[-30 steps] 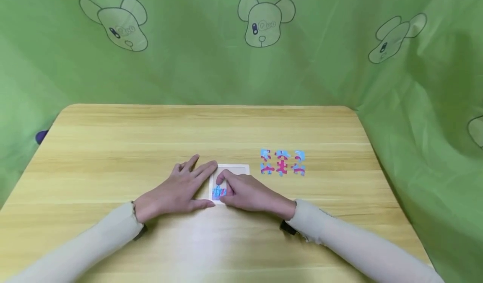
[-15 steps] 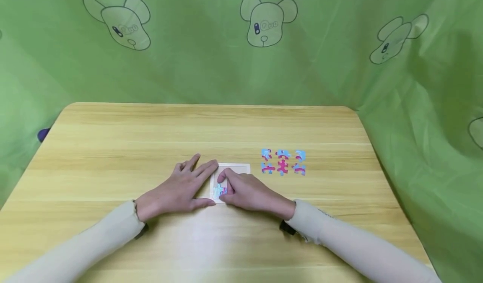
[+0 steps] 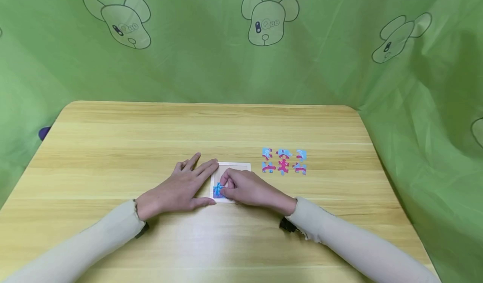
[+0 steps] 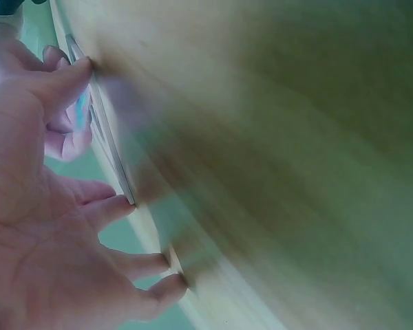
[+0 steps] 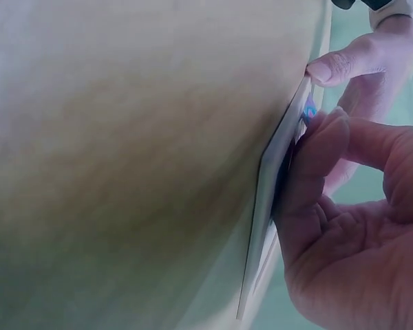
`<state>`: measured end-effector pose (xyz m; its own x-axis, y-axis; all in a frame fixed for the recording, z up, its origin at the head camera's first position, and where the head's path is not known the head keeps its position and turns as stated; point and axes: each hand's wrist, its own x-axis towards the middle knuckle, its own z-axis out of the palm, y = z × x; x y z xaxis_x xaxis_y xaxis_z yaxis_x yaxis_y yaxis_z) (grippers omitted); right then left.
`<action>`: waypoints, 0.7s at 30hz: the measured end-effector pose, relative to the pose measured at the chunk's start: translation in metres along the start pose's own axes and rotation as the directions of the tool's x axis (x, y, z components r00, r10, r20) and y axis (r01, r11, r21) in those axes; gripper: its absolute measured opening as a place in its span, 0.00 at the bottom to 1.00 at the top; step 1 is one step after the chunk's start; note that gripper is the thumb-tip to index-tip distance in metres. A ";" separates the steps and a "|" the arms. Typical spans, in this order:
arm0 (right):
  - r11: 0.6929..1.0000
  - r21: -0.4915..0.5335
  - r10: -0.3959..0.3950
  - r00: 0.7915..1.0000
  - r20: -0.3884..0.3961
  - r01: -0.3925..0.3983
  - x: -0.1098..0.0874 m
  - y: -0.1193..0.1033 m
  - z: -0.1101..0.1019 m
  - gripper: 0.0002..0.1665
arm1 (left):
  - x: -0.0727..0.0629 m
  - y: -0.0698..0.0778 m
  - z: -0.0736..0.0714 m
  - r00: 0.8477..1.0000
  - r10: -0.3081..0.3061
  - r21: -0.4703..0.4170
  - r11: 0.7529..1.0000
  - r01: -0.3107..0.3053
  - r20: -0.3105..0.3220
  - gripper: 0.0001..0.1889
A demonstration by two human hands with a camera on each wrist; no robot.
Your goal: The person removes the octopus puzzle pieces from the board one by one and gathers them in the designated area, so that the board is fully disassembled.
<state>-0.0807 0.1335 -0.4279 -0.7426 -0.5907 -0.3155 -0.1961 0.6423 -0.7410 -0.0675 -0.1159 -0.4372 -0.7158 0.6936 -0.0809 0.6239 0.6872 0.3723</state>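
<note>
A small white puzzle frame (image 3: 232,164) lies on the table in the head view. My left hand (image 3: 177,193) is spread flat beside it, with index finger and thumb touching its left edge. Over the tray's lower part is my right hand (image 3: 245,187), thumb and curled index finger pinching a blue puzzle piece (image 3: 218,189) at the lower left corner. In the right wrist view, a blue bit of the piece (image 5: 310,112) shows just past the pinching fingertips. The left wrist view shows the left fingertips (image 4: 129,203) at the frame's rim. My right fingers hide part of the tray.
Several loose blue and pink puzzle pieces (image 3: 283,166) lie in two rows to the right of the frame. The wooden table (image 3: 124,149) has green cloth (image 3: 196,65) hanging behind it and on its right side.
The right thumb has shifted slightly up and the right fingers have drawn closer together at the piece. The left hand keeps its place at the frame.
</note>
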 end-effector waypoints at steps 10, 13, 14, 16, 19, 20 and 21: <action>0.988 0.155 -0.004 0.999 0.048 -0.004 0.001 0.001 -0.001 0.04 | -0.001 -0.001 0.001 1.000 -0.004 -0.003 1.000 0.004 0.007 0.51; 0.981 0.193 -0.018 0.999 0.040 0.010 0.001 0.001 0.000 0.05 | -0.002 -0.001 0.001 1.000 -0.007 -0.009 1.000 0.007 0.010 0.50; 0.979 0.202 -0.021 0.999 0.035 0.013 0.000 0.001 0.000 0.05 | -0.003 -0.001 0.001 1.000 -0.007 -0.010 1.000 0.007 0.010 0.50; 0.975 0.223 -0.021 0.999 0.026 0.015 -0.003 0.001 -0.001 0.06 | -0.003 -0.001 0.001 1.000 -0.005 -0.012 1.000 0.005 0.009 0.50; 0.969 0.245 -0.017 1.000 0.010 0.014 -0.010 0.001 -0.005 0.07 | -0.002 0.000 0.001 1.000 0.001 -0.009 1.000 -0.001 0.007 0.49; 0.969 0.248 -0.016 1.000 0.001 0.015 -0.012 0.001 -0.008 0.07 | -0.002 0.000 0.000 1.000 0.003 -0.006 1.000 -0.003 0.007 0.49; 0.970 0.244 -0.015 1.000 -0.011 0.017 -0.015 0.002 -0.011 0.07 | -0.001 0.000 0.000 1.000 0.007 -0.004 1.000 -0.007 0.007 0.49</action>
<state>-0.0764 0.1490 -0.4182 -0.7466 -0.5947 -0.2980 -0.0463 0.4934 -0.8686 -0.0665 -0.1167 -0.4374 -0.7095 0.6996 -0.0846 0.6273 0.6816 0.3767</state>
